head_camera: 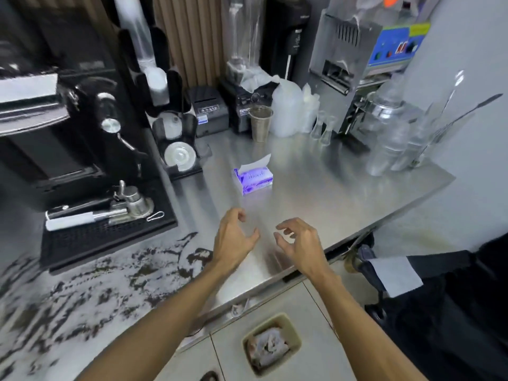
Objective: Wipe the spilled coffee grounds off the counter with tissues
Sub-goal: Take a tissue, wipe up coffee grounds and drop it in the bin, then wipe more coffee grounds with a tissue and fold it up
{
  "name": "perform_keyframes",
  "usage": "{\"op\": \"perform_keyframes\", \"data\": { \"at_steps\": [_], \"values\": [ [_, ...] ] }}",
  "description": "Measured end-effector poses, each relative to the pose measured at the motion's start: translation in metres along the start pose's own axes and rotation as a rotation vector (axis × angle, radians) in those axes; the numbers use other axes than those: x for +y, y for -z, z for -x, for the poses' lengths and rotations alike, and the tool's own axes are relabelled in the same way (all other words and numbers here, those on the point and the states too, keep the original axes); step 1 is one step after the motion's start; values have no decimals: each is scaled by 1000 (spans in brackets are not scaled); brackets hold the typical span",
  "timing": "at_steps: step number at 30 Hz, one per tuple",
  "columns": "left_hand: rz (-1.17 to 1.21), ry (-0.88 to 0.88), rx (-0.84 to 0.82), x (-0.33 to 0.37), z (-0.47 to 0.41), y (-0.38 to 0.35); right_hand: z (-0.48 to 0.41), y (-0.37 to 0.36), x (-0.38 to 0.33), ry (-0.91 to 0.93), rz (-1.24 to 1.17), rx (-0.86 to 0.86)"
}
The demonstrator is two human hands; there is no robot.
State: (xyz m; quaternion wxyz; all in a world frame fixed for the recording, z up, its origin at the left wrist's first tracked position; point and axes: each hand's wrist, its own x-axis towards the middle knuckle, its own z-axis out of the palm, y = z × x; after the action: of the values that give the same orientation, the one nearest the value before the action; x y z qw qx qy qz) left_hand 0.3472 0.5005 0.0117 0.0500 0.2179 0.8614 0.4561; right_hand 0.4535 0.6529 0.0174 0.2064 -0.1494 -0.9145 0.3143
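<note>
A person's left hand (233, 240) and right hand (299, 243) hover side by side over the front part of a steel table (316, 174), palms facing each other, fingers loosely curled and holding nothing, with a narrow gap between them. Just beyond the hands sits a purple tissue box (254, 178), one white tissue (257, 162) standing up from its slot. Dark coffee grounds (96, 284) lie smeared and scattered across the table's near-left area, to the left of the left forearm, reaching up to the edge of a black mat (110, 237) that carries a tamper and other metal tools. An espresso machine (55, 119) stands behind the mat. A metal cup (260, 123) stands upright farther back, beyond the tissue box. Below the table's front edge, a beige bin (295, 329) on the floor holds crumpled white paper.
</note>
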Motion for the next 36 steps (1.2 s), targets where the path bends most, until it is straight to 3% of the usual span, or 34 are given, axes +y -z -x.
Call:
{"op": "perform_keyframes", "data": {
  "at_steps": [7,14,19,29,36],
  "values": [
    [-178,110,-149,-28,-139,8,-103,-27,-18,-35,114,13],
    [-236,121,-307,-36,-201,-12,-170,-39,-27,17,291,-34],
    [-317,59,-272,-47,-201,-13,-188,-45,-35,-13,353,-53],
    [-278,-25,-273,-78,-139,12,-170,-58,-45,153,468,-166],
    [-301,-35,-300,-75,-127,25,-166,-32,-62,72,162,1]
  ]
}}
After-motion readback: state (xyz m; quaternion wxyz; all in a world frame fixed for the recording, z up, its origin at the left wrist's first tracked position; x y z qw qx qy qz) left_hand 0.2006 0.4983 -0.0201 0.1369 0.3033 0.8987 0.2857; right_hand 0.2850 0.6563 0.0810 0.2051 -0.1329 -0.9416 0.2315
